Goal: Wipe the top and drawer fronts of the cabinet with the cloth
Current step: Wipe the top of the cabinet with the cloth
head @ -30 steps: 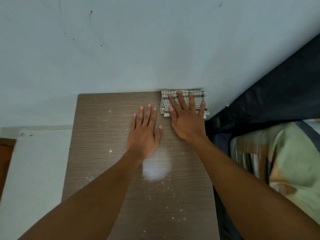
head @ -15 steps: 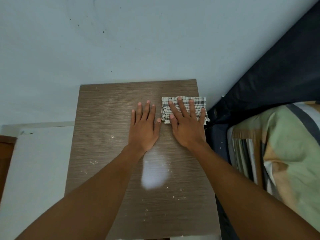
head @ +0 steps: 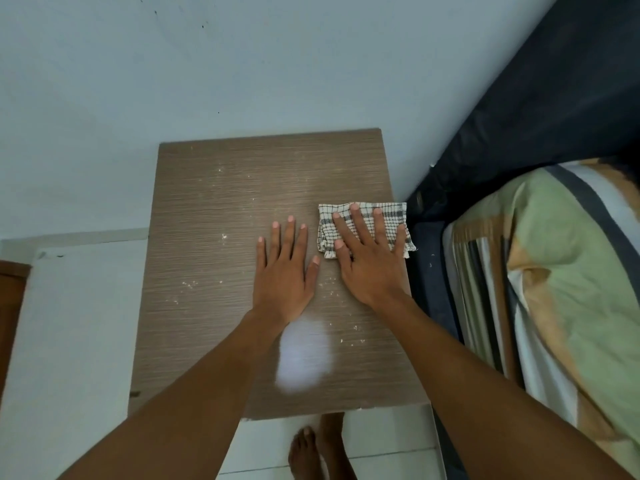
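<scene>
On the cabinet top, near its right edge, the checked cloth lies under the right hand, its fingers straight and spread. Beside it the left hand rests flat, empty. White specks dot the top: wiping seems barely begun, and the drawer fronts are out of view.

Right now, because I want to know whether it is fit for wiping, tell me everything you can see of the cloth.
The cloth is a small folded piece of woven-looking fabric, cream with a dark check pattern. It lies flat on the brown wood-grain cabinet top, at its right edge, with one corner hanging slightly past that edge. The right hand presses on it with straight, spread fingers, covering much of its near half. Pale crumbs dot the top around it.
</scene>
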